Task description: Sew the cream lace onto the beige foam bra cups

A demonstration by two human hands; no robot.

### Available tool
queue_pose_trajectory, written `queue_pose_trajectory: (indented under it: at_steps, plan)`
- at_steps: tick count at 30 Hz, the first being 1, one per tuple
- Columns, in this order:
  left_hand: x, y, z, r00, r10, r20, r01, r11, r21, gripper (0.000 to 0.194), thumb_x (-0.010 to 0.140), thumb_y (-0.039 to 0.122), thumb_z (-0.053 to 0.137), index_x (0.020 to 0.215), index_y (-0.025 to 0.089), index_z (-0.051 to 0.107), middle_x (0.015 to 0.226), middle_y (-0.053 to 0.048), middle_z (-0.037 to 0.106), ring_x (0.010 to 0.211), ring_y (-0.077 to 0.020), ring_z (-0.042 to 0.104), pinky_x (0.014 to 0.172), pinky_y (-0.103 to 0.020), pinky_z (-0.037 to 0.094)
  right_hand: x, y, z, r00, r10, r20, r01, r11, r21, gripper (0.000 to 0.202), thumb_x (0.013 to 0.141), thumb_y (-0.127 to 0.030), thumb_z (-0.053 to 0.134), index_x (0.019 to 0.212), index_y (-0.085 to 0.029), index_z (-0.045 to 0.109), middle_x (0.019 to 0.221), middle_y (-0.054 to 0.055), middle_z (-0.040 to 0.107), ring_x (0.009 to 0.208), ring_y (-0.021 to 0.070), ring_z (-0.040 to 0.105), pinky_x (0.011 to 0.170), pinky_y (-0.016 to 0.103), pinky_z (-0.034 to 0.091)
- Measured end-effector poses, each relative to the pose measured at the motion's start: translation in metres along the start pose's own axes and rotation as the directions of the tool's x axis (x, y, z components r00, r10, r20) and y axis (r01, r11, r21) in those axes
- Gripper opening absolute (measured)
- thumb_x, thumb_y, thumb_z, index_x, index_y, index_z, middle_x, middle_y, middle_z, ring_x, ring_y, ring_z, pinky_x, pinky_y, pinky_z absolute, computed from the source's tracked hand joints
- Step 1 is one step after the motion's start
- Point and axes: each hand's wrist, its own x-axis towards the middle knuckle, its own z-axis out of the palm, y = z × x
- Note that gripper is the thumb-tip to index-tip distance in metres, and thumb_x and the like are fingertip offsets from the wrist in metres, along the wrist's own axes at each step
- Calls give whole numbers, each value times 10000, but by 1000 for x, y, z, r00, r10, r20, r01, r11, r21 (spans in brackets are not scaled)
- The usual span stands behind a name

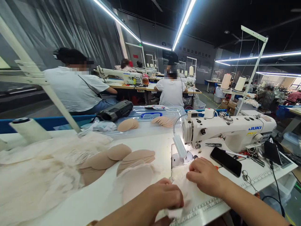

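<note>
My left hand (167,195) is closed on a thin white piece of fabric (183,185) at the front of the table, its fingers curled into the cloth. On the fabric's right side, my right hand (205,175) pinches its edge with bent fingers, just below the needle area. A white sewing machine (225,128) stands beyond the right hand, and its small lamp (179,146) lights the metal needle plate (176,160). Left of my left hand lies a beige cup-shaped piece with sheer fabric (137,182). The needle tip is hidden.
Stacked beige oval pads (136,157) and a heap of sheer cream fabric (39,175) cover the left. A clear plastic box (152,108) sits behind. To the right lie a black phone (226,161), thread snips (213,145) and cables. Other people sit at machines ahead.
</note>
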Motion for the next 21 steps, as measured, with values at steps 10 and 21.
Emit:
queue_pose_trajectory:
  at_steps: [10, 21]
  plan:
    - [46, -52, -9, 997, 60, 43, -74, 835, 546, 409, 693, -101, 522, 926, 216, 632, 1023, -46, 713, 875, -271, 625, 790, -363, 458, 13, 48, 26, 989, 106, 102, -85, 978, -188, 265, 876, 0, 596, 1014, -193, 714, 1007, 69, 742, 922, 233, 607, 822, 332, 460]
    - [54, -98, -1, 956, 278, -90, -163, 764, 624, 598, 759, -37, 586, 1266, 271, 656, 1192, -78, 760, 1038, -299, 676, 1025, -479, 437, 6, 51, 27, 999, 36, -15, -38, 983, -179, 426, 878, -2, 548, 1201, -215, 727, 993, 64, 753, 920, 248, 602, 870, 361, 458]
